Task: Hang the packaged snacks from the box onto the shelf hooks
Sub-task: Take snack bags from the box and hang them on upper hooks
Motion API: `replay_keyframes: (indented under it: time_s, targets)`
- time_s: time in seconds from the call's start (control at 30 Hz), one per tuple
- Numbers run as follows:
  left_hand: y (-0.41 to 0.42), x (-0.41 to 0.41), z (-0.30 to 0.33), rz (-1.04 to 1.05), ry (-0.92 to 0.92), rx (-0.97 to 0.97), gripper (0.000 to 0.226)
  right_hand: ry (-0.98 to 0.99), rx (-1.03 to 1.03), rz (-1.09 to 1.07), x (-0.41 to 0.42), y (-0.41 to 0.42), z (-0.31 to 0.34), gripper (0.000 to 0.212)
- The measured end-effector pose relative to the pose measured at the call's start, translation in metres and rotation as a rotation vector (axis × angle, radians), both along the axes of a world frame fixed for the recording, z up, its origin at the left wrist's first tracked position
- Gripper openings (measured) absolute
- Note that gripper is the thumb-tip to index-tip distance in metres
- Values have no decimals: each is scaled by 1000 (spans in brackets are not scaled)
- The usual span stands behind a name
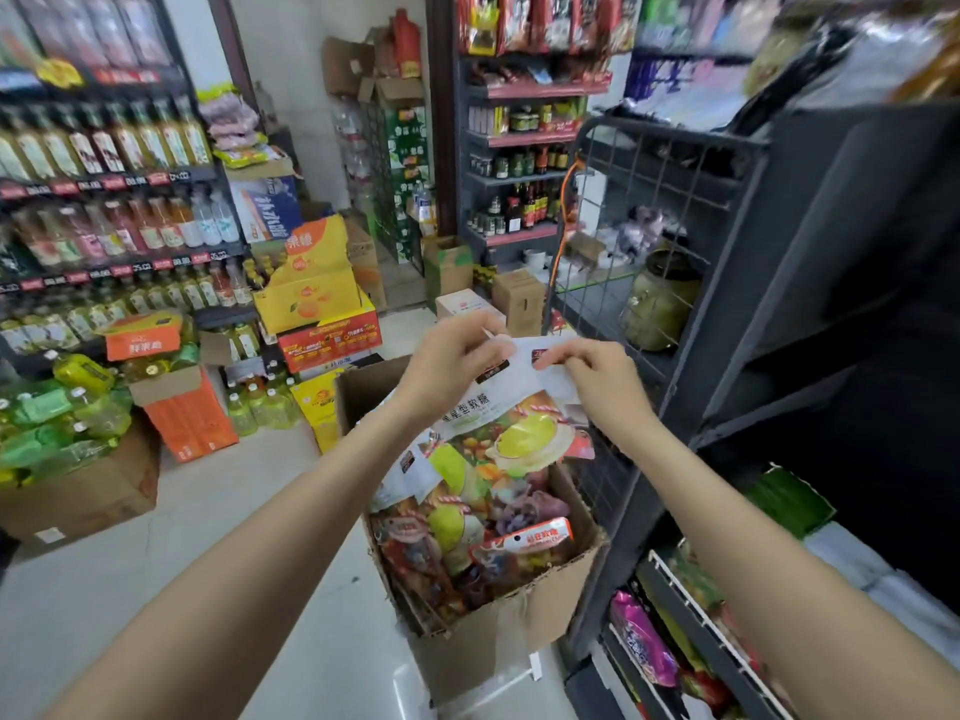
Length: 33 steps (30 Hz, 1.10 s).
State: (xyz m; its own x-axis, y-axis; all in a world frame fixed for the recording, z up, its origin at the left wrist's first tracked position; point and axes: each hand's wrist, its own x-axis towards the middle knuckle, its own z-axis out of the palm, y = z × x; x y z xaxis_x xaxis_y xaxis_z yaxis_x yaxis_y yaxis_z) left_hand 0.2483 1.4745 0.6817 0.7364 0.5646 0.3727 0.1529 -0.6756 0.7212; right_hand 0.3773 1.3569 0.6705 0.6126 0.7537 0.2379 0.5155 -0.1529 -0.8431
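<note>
Both my hands hold up a snack packet (524, 433) by its white top edge, above an open cardboard box (550, 605). My left hand (452, 356) pinches the packet's top left corner and my right hand (597, 376) pinches its top right. The packet is white with yellow and green fruit pictures and hangs down over the box. Several more packaged snacks (467, 537) fill the box on the floor. A dark wire grid panel (639, 215) on the shelf end stands just behind and right of my hands. I cannot make out any hooks on it.
A dark shelf unit (831, 304) rises on the right, with bagged goods (644, 641) on its low shelves. Drink shelves (104, 210) line the left wall. Stacked cartons (322, 324) and bottle packs (52, 418) crowd the floor at left and behind the box.
</note>
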Motion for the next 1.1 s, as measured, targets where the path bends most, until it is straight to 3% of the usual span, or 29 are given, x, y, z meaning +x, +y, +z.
replay_keyframes:
  time_s: [0.17,0.27,0.33,0.37,0.43,0.47,0.53,0.6,0.7,0.8,0.9,1.1]
  targets:
    - [-48,-3,61,-127,-145,134,9,-14,83,-55,-29,-56,42,34]
    - [-86,-5,84,-222,-232,156,9,-155,120,-122,-53,-103,62,47]
    - [-118,-4,96,-259,-300,122,5,-251,170,-219,-67,-138,75,38]
    - [-134,-3,100,-235,-329,119,6,-267,196,-288,-73,-156,80,34]
    - [-165,0,105,-79,-323,134,31,-265,254,-426,-81,-195,89,28]
    - [-179,1,107,-52,-312,79,44,-248,285,-485,-83,-214,92,26]
    - [-218,2,113,-222,-299,-190,55,-227,346,-609,-88,-261,104,28]
    - [-264,5,118,-466,-271,-439,39,-238,391,-708,-95,-309,117,32]
    - [-336,9,130,-632,-358,-475,14,-273,408,-795,-111,-378,135,25]
    - [-408,14,148,-739,-380,-475,12,-279,455,-904,-129,-448,149,37]
    - [-481,16,164,-822,-381,-485,14,-251,515,-979,-138,-521,160,23]
    - [-612,23,179,-829,-441,-536,21,-297,557,-1186,-140,-660,176,23]
